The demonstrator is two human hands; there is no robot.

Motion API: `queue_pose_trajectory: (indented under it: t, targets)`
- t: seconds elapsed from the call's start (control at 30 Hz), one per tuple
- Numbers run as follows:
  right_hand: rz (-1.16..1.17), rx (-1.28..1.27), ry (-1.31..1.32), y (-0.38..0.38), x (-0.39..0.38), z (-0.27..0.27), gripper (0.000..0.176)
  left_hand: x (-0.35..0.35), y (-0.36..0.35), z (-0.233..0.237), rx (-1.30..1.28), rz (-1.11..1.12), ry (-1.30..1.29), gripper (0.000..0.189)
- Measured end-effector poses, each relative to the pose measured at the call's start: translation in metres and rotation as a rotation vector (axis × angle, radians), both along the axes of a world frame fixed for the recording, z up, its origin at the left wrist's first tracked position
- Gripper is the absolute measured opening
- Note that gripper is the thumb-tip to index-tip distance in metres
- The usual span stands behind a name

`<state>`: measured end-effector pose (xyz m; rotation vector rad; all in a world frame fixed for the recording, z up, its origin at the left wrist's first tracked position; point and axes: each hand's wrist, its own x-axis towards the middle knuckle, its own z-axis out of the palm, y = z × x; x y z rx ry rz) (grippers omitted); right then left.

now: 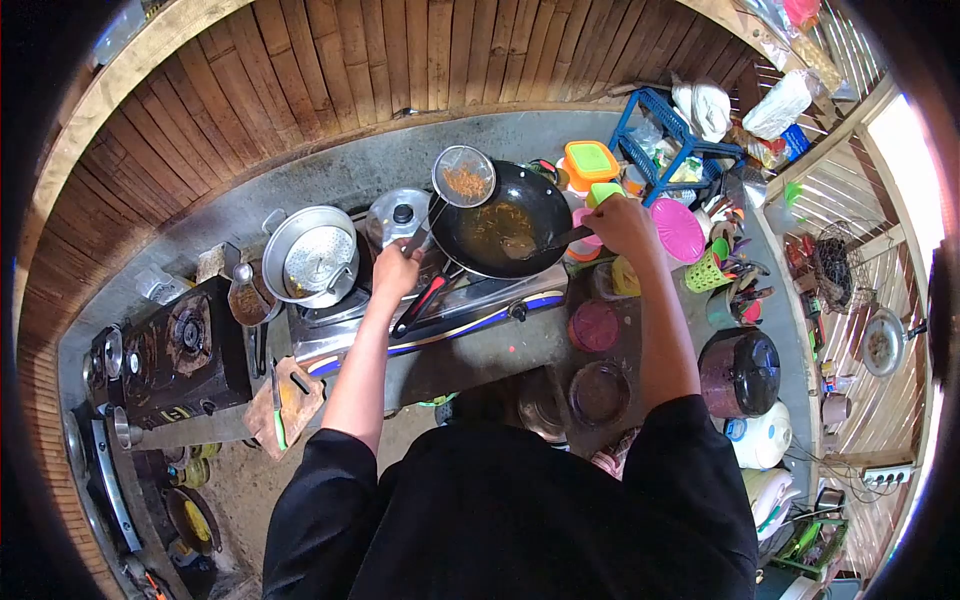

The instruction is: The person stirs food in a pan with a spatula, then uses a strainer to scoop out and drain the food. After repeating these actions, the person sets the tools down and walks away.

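My left hand is closed round the dark handle of a mesh strainer. Orange-brown fried bits lie in the strainer, which is held over the far left rim of a black wok. Brownish oil with small bits in it fills the bottom of the wok. Closed on the dark handle of a spatula, my right hand is at the wok's right side, and the spatula's head dips into the oil. The wok stands on a silver gas stove, its red-and-black handle pointing towards me.
Left of the wok are a lidded pot and a steamer pot. A knife lies on a cutting board. Plastic containers, a pink lid and a rice cooker stand on the right. A second stove is at far left.
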<state>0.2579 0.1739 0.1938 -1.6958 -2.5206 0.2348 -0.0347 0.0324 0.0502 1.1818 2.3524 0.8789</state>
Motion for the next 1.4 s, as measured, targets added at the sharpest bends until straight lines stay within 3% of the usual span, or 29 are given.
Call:
queue_pose_trajectory:
  t: [0.27, 0.47, 0.77, 1.07, 1.13, 1.3, 1.4]
  targets:
    - [-0.046, 0.062, 0.03, -0.001, -0.005, -0.015, 0.028, 0.001, -0.002, 0.008, -0.009, -0.019, -0.009, 0.042]
    - [0.002, 0.086, 0.126, 0.012, -0.007, -0.055, 0.023, -0.001, -0.003, 0.003, -0.002, -0.007, 0.014, 0.038]
    - [0.106, 0.22, 0.393, 0.001, -0.009, -0.096, 0.022, -0.003, -0.006, -0.001, 0.038, 0.012, 0.035, 0.037]
    - [-0.037, 0.182, 0.473, -0.014, -0.004, -0.086, 0.024, -0.006, -0.004, -0.005, 0.006, 0.007, 0.066, 0.036]
    - [0.041, 0.285, 0.52, -0.014, -0.003, -0.069, 0.023, -0.007, -0.002, -0.009, -0.004, 0.0, 0.073, 0.037]
    - [0.04, 0.221, 0.461, -0.017, -0.009, -0.029, 0.023, -0.004, 0.004, -0.013, -0.037, -0.025, 0.069, 0.038]
    - [0.108, 0.306, 0.387, -0.024, -0.016, -0.022, 0.023, 0.005, 0.007, -0.011, -0.028, -0.046, 0.024, 0.038]
